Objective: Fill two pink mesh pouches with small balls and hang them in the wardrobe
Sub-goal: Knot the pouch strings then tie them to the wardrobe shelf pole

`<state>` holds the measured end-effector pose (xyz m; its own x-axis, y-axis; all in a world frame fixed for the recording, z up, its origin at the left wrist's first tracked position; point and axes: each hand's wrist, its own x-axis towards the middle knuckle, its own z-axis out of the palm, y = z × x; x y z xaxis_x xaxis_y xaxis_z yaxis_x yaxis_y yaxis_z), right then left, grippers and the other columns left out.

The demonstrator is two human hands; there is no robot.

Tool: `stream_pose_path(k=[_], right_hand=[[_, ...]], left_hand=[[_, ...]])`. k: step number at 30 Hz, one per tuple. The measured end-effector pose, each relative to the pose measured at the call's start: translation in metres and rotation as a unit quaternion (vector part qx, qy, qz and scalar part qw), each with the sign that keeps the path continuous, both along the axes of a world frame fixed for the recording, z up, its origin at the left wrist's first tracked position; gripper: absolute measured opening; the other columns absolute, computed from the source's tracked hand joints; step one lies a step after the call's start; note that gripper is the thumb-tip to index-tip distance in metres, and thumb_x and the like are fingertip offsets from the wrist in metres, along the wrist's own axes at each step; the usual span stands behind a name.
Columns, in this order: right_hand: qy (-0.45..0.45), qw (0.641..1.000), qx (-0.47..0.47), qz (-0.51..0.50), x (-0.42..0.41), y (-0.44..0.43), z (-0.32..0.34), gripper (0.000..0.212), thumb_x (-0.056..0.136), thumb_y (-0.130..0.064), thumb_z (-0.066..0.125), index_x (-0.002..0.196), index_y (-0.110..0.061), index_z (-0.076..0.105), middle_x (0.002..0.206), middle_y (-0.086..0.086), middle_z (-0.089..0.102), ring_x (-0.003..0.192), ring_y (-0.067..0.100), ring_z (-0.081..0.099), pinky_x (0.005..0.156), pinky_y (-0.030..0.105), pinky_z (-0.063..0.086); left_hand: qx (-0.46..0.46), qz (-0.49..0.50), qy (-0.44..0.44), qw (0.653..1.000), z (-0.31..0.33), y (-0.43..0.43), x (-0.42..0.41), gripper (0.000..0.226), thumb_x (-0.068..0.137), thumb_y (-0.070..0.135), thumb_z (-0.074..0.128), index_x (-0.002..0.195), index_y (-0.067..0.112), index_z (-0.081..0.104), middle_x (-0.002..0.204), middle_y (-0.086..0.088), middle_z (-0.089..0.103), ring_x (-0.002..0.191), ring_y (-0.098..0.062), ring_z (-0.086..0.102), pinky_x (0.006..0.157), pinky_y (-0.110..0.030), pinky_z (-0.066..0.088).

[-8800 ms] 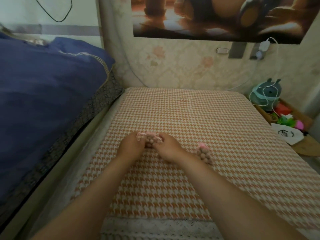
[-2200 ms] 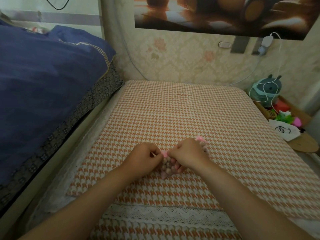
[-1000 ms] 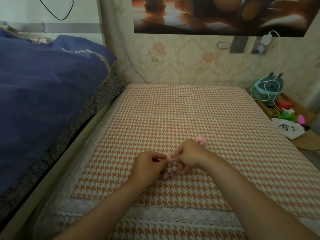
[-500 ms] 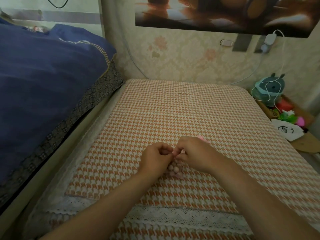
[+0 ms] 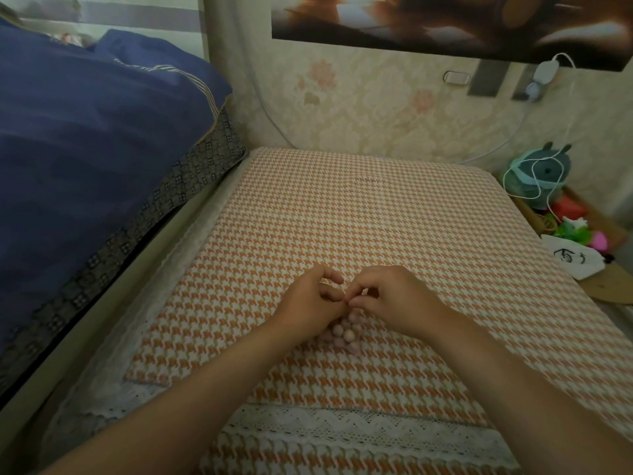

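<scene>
A pink mesh pouch packed with small pale balls lies on the orange-and-white houndstooth mat, just below my two hands. My left hand and my right hand meet above it, fingertips pinched together at the pouch's top end, where its string is too small to make out. Both hands cover the upper part of the pouch. The second pouch is hidden behind my right hand.
A blue quilt on a raised bed borders the mat on the left. The wallpapered wall closes the far side. At the right edge sit a teal plush toy with a white cable, small coloured toys and a white pouch.
Over the frames my hands drew the filled pouch closer to me on the mat. Their fingertips have come together at its top. The second pouch has slipped out of sight behind my right hand.
</scene>
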<state>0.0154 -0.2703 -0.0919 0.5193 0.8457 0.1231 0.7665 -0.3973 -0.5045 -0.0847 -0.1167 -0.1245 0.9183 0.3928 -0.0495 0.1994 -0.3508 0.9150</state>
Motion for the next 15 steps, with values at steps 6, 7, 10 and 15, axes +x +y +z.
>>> stream_pose_path(k=[6,7,10,15], right_hand=[[0.141,0.981,0.044,-0.123,-0.008,0.006,-0.006,0.013,0.089,-0.020,0.078,0.084,-0.032,0.076,0.078,-0.011,0.075,0.070,-0.008,0.067,0.071,0.020,0.051],[0.171,0.972,0.057,-0.152,-0.010,0.007,-0.007,0.013,0.088,-0.019,0.080,0.084,-0.030,0.074,0.076,-0.008,0.074,0.063,-0.007,0.067,0.064,0.019,0.051],[0.191,0.955,0.076,-0.215,-0.012,0.007,-0.010,0.014,0.083,-0.021,0.085,0.079,-0.023,0.071,0.068,-0.005,0.070,0.049,0.000,0.062,0.052,0.021,0.047],[0.098,0.982,-0.003,-0.162,-0.016,0.007,-0.004,0.012,0.092,-0.026,0.074,0.083,-0.025,0.082,0.078,-0.009,0.076,0.068,0.004,0.066,0.075,0.029,0.055]], left_hand=[[0.010,0.008,-0.008,1.000,-0.001,-0.007,-0.004,0.026,0.082,0.025,0.077,0.101,0.026,0.059,0.082,0.006,0.077,0.076,-0.006,0.071,0.065,-0.023,0.058],[0.016,0.009,-0.012,1.000,-0.001,-0.008,-0.004,0.023,0.084,0.024,0.076,0.101,0.026,0.060,0.081,0.006,0.077,0.074,-0.005,0.071,0.062,-0.021,0.056],[0.026,0.010,-0.020,0.999,-0.001,-0.011,-0.004,0.020,0.085,0.023,0.074,0.099,0.026,0.060,0.080,0.005,0.076,0.072,-0.007,0.069,0.061,-0.021,0.054],[0.040,0.014,-0.012,0.999,-0.002,-0.012,-0.004,0.021,0.084,0.029,0.075,0.099,0.028,0.060,0.080,0.007,0.076,0.074,-0.001,0.069,0.064,-0.017,0.052]])
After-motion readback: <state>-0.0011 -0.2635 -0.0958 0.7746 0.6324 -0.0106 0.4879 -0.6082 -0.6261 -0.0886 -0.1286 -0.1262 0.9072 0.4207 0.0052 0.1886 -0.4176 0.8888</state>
